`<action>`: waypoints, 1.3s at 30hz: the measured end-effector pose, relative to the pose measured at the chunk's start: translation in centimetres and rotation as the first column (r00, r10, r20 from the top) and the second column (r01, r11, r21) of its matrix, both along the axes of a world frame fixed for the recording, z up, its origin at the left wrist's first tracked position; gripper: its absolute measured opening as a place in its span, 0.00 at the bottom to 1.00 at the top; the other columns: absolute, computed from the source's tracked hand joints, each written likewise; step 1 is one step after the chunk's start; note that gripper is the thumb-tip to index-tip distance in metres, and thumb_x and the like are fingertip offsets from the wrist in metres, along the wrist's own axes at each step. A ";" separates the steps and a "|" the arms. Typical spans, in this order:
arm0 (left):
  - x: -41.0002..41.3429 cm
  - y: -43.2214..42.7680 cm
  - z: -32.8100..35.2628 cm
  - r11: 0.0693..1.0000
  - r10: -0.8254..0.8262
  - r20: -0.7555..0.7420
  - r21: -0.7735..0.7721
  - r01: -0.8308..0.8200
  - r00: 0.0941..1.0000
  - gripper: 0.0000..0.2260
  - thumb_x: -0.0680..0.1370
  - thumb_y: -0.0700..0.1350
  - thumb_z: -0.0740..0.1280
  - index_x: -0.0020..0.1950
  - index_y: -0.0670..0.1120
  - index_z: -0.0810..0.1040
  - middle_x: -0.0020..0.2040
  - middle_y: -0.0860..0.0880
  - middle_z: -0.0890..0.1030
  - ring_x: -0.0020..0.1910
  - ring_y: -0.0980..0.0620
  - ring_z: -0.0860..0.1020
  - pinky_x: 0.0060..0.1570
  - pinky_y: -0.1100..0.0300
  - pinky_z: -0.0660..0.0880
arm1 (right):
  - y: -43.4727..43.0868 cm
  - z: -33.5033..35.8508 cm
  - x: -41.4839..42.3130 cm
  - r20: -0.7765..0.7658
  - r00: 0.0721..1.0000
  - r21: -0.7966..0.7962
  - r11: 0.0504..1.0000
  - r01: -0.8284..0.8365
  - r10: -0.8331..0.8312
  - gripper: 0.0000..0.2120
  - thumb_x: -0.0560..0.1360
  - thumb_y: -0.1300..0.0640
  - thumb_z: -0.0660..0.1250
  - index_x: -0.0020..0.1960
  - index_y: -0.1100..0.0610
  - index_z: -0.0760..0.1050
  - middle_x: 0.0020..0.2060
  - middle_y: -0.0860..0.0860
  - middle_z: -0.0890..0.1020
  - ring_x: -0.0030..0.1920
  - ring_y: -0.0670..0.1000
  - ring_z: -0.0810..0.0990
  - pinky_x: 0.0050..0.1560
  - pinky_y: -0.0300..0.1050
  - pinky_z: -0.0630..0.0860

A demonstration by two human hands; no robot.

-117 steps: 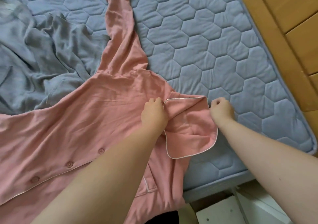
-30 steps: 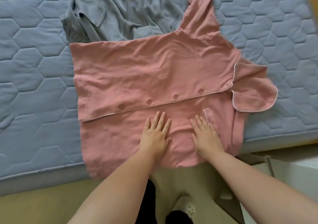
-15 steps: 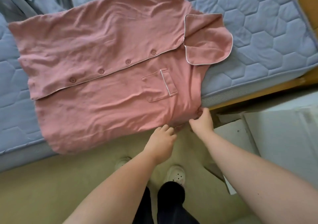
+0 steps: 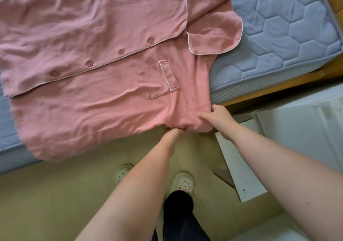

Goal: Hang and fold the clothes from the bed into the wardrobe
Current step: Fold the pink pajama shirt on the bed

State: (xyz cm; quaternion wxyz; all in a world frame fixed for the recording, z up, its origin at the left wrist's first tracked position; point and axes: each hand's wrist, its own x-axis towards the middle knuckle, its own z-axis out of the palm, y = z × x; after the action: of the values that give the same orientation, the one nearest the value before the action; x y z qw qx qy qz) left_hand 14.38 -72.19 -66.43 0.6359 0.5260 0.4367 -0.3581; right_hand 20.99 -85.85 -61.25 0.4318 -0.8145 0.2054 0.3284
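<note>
Pinching hanging edge of pink shirt (image 4: 92,92) with right hand (image 4: 217,118), probably to fold it inward; cannot tell grip of left hand (image 4: 171,136), tucked under cloth

Shirt (image 4: 89,96): pink woven cloth, matt, soft, finely creased all over. It is trimmed with a narrow white cord along the collar, front opening and pocket (image 4: 157,79).
Buttons (image 4: 121,52): pink, hard, apparently plastic, with a faint sheen.
Mattress (image 4: 289,27): grey-blue quilted cloth, matt, stitched in raised hexagons. The side band at the bed's near edge is a coarser weave.
Bed frame (image 4: 278,87): orange-brown wood, smooth, with a light sheen.
Floor (image 4: 55,194): pale yellow, smooth, matt.
Board (image 4: 239,168) beside the bed's near right corner: white, flat, matt, lightly speckled.
Shoes (image 4: 182,182): off-white, moulded, perforated, apparently plastic or foam.
Trousers (image 4: 178,218): black cloth, matt.
</note>
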 end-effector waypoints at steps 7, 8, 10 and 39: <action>-3.0 0.2 1.6 0.995 -0.085 0.112 -0.048 0.091 0.990 0.01 0.75 0.38 0.68 0.45 0.42 0.80 0.44 0.48 0.82 0.44 0.56 0.78 0.53 0.61 0.71 | -3.8 -0.1 -0.8 -0.423 0.861 0.188 0.957 -0.221 0.282 0.29 0.67 0.53 0.76 0.64 0.62 0.73 0.55 0.55 0.82 0.55 0.53 0.79 0.55 0.45 0.75; -3.3 0.4 1.6 0.994 -0.096 0.122 -0.037 0.102 0.988 0.05 0.78 0.39 0.65 0.43 0.42 0.79 0.43 0.48 0.81 0.43 0.57 0.77 0.52 0.62 0.71 | -4.1 0.0 -1.3 -0.435 0.841 0.179 0.946 -0.271 0.323 0.30 0.68 0.54 0.76 0.66 0.62 0.72 0.57 0.54 0.80 0.56 0.52 0.78 0.56 0.43 0.74; -3.8 1.1 2.1 0.989 -0.148 0.128 0.038 0.145 0.981 0.11 0.80 0.44 0.63 0.41 0.42 0.79 0.42 0.48 0.80 0.43 0.57 0.76 0.48 0.64 0.69 | -4.5 0.5 -2.2 -0.442 0.837 0.237 0.942 -0.237 0.322 0.32 0.68 0.57 0.76 0.69 0.63 0.68 0.57 0.52 0.79 0.57 0.50 0.77 0.58 0.41 0.71; -6.0 -1.0 11.9 0.928 0.226 0.044 -0.314 -0.201 0.973 0.12 0.81 0.37 0.59 0.63 0.39 0.73 0.62 0.42 0.78 0.57 0.46 0.77 0.56 0.52 0.75 | -6.3 10.3 -6.4 -0.658 0.739 0.314 0.839 0.444 -0.144 0.11 0.72 0.61 0.68 0.54 0.63 0.75 0.45 0.58 0.81 0.46 0.56 0.78 0.50 0.51 0.74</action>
State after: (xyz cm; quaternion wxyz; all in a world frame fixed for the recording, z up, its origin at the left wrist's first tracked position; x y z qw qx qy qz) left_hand 8.35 -73.17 -54.54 0.7621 0.3837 0.4046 -0.3291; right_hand 14.58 -92.14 -50.96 0.5661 -0.4962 0.3812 0.5366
